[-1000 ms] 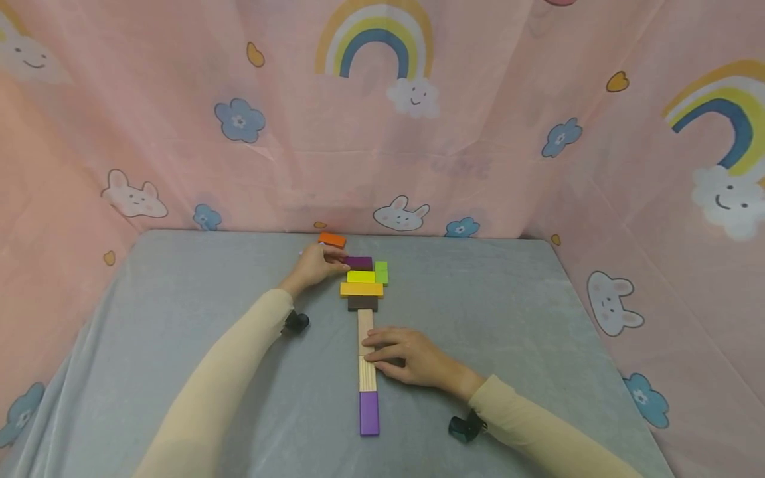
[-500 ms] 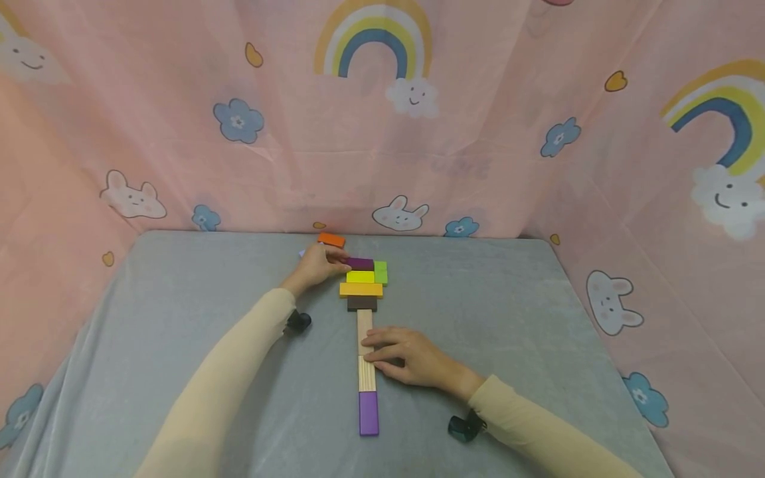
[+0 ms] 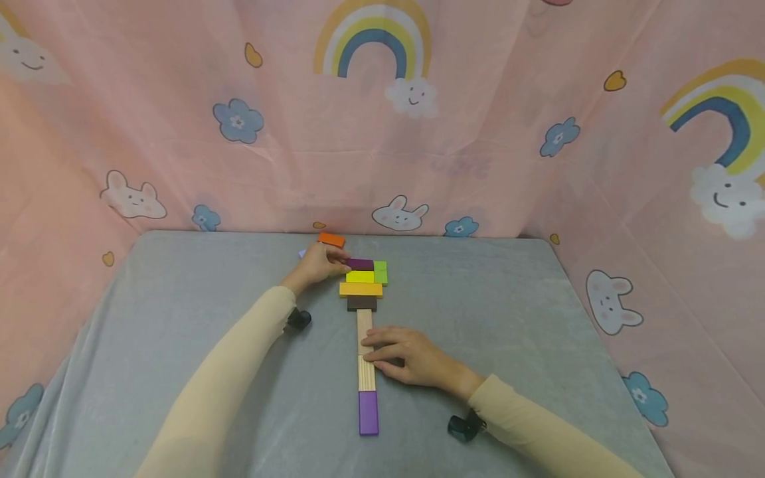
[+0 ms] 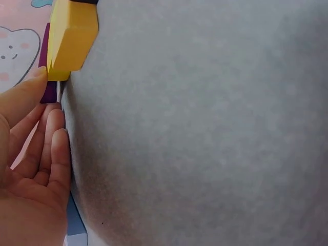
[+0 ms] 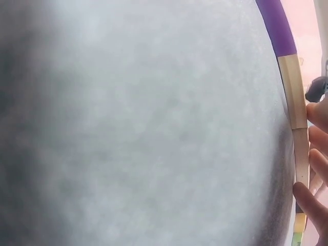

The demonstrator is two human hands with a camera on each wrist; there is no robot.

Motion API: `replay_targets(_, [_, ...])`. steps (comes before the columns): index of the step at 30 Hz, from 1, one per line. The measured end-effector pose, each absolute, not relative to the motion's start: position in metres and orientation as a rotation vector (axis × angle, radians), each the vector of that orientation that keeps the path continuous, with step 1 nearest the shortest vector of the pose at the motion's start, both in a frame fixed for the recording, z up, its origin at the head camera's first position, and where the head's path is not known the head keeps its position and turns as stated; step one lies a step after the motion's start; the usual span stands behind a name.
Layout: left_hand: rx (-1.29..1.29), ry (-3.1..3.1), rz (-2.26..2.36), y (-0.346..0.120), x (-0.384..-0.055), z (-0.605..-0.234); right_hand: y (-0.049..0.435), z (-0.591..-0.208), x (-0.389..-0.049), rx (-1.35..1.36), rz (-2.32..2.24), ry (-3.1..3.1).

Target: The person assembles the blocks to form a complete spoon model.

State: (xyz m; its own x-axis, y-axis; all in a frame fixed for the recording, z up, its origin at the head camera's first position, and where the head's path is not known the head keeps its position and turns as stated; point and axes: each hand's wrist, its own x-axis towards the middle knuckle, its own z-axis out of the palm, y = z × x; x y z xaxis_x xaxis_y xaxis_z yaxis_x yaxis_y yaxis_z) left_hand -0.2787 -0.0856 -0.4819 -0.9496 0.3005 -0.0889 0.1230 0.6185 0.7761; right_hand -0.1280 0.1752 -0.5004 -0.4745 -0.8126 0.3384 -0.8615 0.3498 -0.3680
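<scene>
My left hand point(image 3: 317, 263) pinches the left end of a dark purple block point(image 3: 361, 264) at the far end of a row of blocks. In the left wrist view, the thumb and fingertips meet at that block point(image 4: 49, 93). Nearer me in the row come a yellow block point(image 3: 360, 277), a wider amber block point(image 3: 361, 290) and a dark brown block point(image 3: 362, 303). My right hand point(image 3: 412, 358) rests its fingertips on two plain wooden blocks point(image 3: 364, 320), near where they join. A violet block point(image 3: 368, 413) forms the row's near end.
Light green blocks point(image 3: 380, 272) sit right of the yellow and dark purple ones. An orange block point(image 3: 331, 239) lies behind my left hand, near the table's back edge. Beside that hand a pale blue block point(image 4: 77, 220) shows partly. Grey cloth point(image 3: 508, 318) covers the table; a pink curtain hangs behind.
The dark purple block has shifted slightly right and toward the yellow block, with my left hand on it. My right hand has stayed in place.
</scene>
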Motion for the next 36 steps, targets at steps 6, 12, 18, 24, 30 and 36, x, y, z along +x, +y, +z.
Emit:
replay_targets(6, [0.352,2.608,1.225,-0.0859,-0.2779,-0.479,0.1751,-0.5,-0.1281,1.559,0.76,-2.492])
replay_targets(12, [0.326,2.588,1.231,-0.085,-0.2779,-0.4791,0.1761,-0.5014,-0.1285,1.563,0.754,-2.493])
replay_targets(18, [0.333,2.6,1.237,-0.0844,-0.2755,-0.4772,0.1756,-0.5005,-0.1278,1.559,0.761,-2.504])
replay_targets(24, [0.337,2.606,1.23,-0.0844,-0.276,-0.4783,0.1755,-0.5002,-0.1273,1.548,0.773,-2.517])
replay_targets(30, [0.344,2.608,1.231,-0.0849,-0.2771,-0.48,0.1752,-0.5015,-0.1278,1.55,0.754,-2.502])
replay_targets(36, [0.325,2.604,1.246,-0.0848,-0.2767,-0.4797,0.1752,-0.5011,-0.1274,1.543,0.771,-2.515])
